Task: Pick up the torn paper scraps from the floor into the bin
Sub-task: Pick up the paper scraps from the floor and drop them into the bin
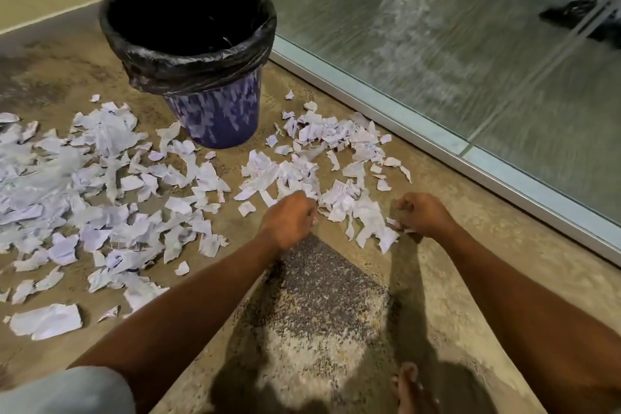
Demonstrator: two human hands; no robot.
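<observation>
Foot (pixel 415 386) at near edge of floor (pixel 336 296). Step: gathering scraps (pixel 366 215), early stage; most lie uncollected, centre and left. R hand (pixel 424 214) curled, pinching small scraps at pile's near right edge. L hand (pixel 290 216) curled at pile's near edge; hold unclear. Bin (pixel 218 124) upright beyond pile, well apart from both hands. Next: take fuller handfuls, carry to bin.
</observation>
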